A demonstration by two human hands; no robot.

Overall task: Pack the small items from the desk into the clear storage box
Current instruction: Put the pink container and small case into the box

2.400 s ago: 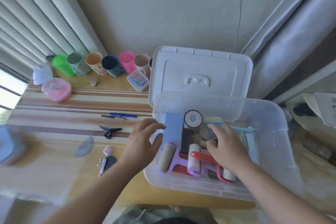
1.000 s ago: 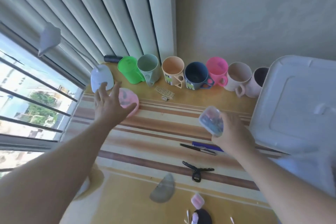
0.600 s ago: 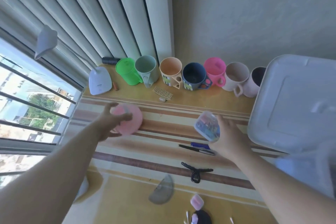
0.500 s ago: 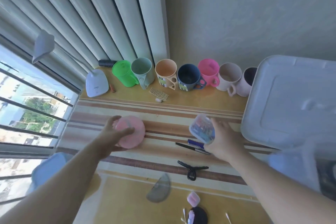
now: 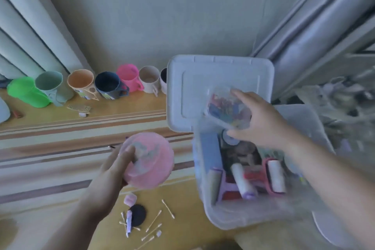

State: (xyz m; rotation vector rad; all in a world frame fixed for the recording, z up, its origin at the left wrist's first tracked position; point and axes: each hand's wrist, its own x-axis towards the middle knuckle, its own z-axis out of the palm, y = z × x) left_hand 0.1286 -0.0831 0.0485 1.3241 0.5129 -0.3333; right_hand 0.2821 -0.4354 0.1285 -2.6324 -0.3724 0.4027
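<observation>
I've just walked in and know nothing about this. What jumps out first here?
Two hands, each carrying something: the left hand grips a round pink case above the striped desk, and the right hand holds a small clear case of colourful bits over the open clear box, already crowded with rollers. A row of bright mugs lines the wall behind.

No readable text, brand, number or sign anywhere. Printed patch on peach plastic mug (image 5: 81,83), upper left of frame: blurred, illegible. Round label disc inside clear plastic storage box (image 5: 253,218), centre right: mostly hidden by hand, motion-blurred, unreadable.
</observation>
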